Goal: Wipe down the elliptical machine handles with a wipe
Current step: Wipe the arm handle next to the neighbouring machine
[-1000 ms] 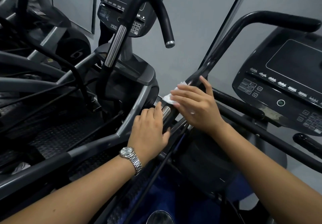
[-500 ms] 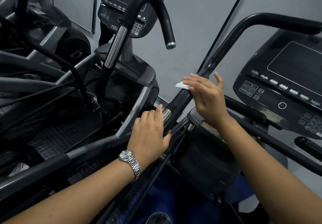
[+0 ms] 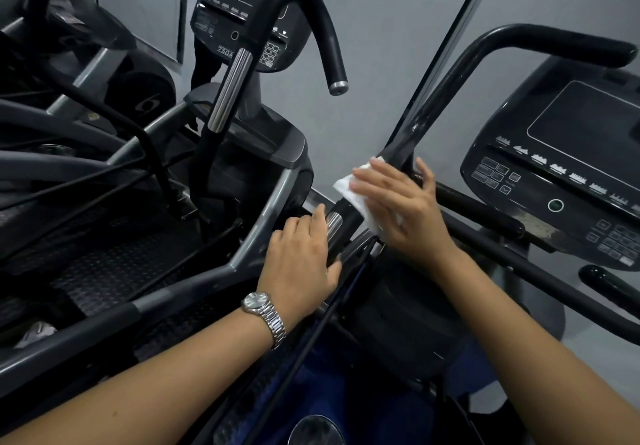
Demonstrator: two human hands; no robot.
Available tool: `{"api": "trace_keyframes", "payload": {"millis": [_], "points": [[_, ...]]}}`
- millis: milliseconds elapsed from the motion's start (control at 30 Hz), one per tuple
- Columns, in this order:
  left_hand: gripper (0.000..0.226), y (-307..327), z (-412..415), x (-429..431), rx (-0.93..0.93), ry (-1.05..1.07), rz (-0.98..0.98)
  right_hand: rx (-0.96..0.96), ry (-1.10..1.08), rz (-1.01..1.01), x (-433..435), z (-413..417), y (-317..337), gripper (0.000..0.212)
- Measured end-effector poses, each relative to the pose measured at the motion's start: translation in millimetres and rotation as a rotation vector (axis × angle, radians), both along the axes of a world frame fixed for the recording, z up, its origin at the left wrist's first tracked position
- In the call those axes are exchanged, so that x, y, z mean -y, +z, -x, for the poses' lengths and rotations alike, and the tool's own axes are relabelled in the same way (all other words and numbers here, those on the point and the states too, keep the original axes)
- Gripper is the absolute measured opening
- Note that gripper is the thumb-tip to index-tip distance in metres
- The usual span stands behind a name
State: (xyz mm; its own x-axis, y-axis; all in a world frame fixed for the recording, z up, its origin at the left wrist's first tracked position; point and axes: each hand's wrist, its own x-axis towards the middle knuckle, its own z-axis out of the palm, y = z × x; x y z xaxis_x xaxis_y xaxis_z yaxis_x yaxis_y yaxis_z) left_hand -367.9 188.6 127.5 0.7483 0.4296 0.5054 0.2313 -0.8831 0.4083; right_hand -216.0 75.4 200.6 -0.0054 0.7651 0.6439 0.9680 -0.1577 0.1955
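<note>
Grey gym walls back a row of dark exercise machines. Near the middle, the right hand (image 3: 398,209) lays almost straight fingers over a crumpled white wipe (image 3: 346,185), pressing it onto the black tubular elliptical handle (image 3: 446,88) mid-shaft, probably to rub along it. The left hand (image 3: 298,257) curls round the same handle lower down, beside its chrome sensor band (image 3: 334,223), seemingly to steady the swinging bar. The far black console (image 3: 242,1) reads "750A".

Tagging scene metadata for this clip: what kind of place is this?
Most likely a gym or fitness room. Two cardio machines stand side by side, each with a keypad display: the near console and a second console marked 750A. The right hand presses a wipe onto a long black handle.
</note>
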Motion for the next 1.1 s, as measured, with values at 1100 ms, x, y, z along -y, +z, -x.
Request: {"api": "trace_keyframes", "payload": {"millis": [1100], "points": [[0.079, -0.4, 1.0, -1.9, -0.018, -0.026, 0.03, -0.249, -0.177, -0.161, -26.3, 16.3, 0.3, 0.023]]}}
